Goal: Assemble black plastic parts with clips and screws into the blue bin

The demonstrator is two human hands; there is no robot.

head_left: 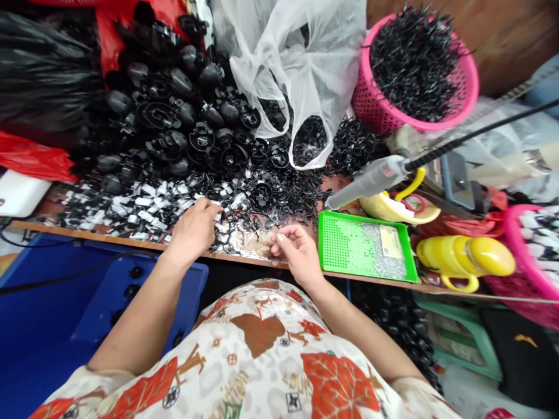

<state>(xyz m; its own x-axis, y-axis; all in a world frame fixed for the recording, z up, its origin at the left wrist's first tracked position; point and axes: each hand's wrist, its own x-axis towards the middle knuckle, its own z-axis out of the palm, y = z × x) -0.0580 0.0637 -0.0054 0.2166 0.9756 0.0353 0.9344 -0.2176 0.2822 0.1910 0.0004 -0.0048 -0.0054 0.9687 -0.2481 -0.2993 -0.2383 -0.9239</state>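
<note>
My left hand (195, 228) rests at the edge of a spread of small white and black plastic pieces (146, 203). Its fingers curl down among the pieces, and whatever is between their tips is hidden. Over a clear, shiny patch of the bench (248, 238), my right hand (299, 253) has its thumb and fingers drawn together in a pinch. Anything in that pinch is too small to name. Thin black plastic parts (292, 192) lie scattered just beyond both hands.
Rounded black plastic housings (183, 110) are heaped behind the pieces, beside a white plastic bag (301, 64). A green tray (349, 270) with small clear bits, a grey electric screwdriver (371, 180), a yellow bottle (463, 254) and a pink basket (364, 99) stand rightward. A blue bin (48, 326) sits below left.
</note>
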